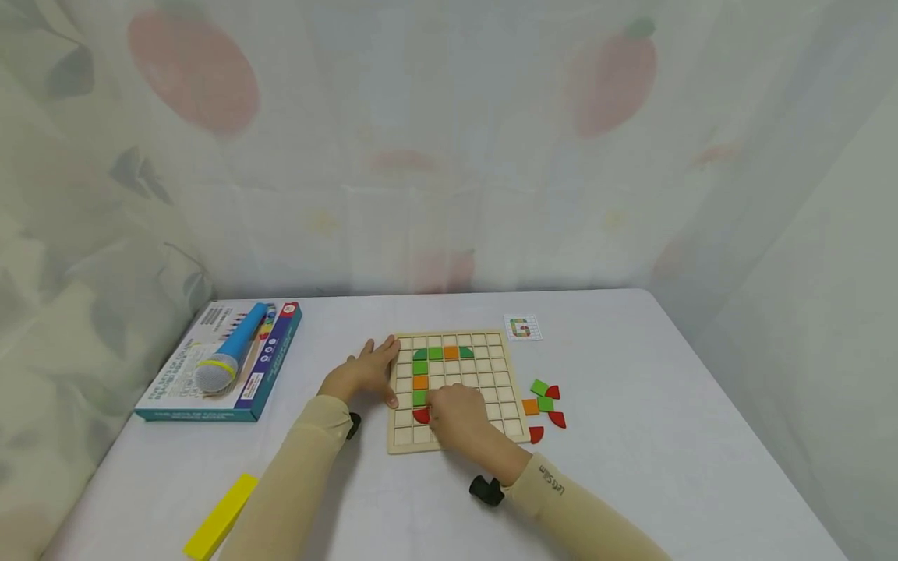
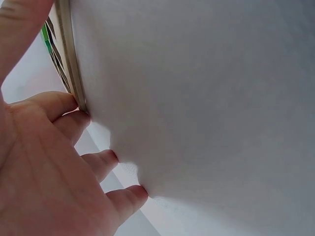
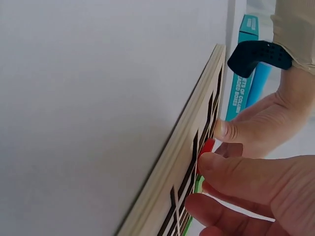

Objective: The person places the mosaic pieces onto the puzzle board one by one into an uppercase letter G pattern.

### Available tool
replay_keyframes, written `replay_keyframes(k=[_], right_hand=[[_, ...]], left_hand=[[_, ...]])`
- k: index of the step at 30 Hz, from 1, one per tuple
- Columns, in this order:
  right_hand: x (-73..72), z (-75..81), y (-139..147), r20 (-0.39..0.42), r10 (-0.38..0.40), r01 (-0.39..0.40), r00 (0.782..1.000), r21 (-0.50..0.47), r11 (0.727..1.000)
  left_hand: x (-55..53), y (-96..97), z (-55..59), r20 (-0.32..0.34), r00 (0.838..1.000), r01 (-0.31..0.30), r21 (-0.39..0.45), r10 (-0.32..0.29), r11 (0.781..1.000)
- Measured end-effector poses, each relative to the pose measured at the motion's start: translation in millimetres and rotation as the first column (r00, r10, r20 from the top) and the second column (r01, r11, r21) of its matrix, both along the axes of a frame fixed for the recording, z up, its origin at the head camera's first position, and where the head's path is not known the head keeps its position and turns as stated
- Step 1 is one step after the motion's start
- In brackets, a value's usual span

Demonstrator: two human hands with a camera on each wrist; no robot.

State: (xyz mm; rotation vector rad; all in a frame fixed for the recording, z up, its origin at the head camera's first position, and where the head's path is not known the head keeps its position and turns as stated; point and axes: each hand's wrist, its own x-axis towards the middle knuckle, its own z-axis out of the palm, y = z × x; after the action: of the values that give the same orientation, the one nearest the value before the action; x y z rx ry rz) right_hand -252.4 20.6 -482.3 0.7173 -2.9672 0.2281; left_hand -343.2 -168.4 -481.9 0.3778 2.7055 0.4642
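Observation:
The wooden grid board (image 1: pixel 411 438) lies on the table, with green and orange square tiles and rounded dark green tiles set in its cells. My left hand (image 1: pixel 368 372) is spread along its left edge; in the left wrist view, fingertips (image 2: pixel 74 104) touch the board's corner and the others rest on the cloth. Over the lower part of the board, my right hand (image 1: pixel 459 421) has curled fingers. Its thumb and fingers pinch a red quarter-circle tile (image 1: pixel 421 416) at a cell below the green square (image 1: pixel 419 397). The right wrist view shows the thumb against this red tile (image 3: pixel 207 146).
Loose red, green and orange tiles (image 1: pixel 546 404) lie right of the board. A small pattern card (image 1: pixel 522 328) is above them. At the left, a blue toy microphone (image 1: pixel 238 343) rests on a flat box (image 1: pixel 189 414). A yellow bar (image 1: pixel 220 518) lies near the left forearm.

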Motion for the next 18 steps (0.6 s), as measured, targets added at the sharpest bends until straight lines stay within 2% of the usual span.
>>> replay_keyframes(k=[8,18], right_hand=[[-3.6,-6.5,-0.1,0.017,0.047,-0.047,0.999,-0.008,0.999],[-4.2,-2.6,-3.1,0.039,0.059,-0.059,0.998,-0.004,0.998]], left_hand=[[0.7,-0.6,1.4,0.005,1.000,0.013,-0.005,-0.013,1.000],[0.6,-0.8,2.9,-0.003,1.000,0.016,-0.004,-0.016,1.000]])
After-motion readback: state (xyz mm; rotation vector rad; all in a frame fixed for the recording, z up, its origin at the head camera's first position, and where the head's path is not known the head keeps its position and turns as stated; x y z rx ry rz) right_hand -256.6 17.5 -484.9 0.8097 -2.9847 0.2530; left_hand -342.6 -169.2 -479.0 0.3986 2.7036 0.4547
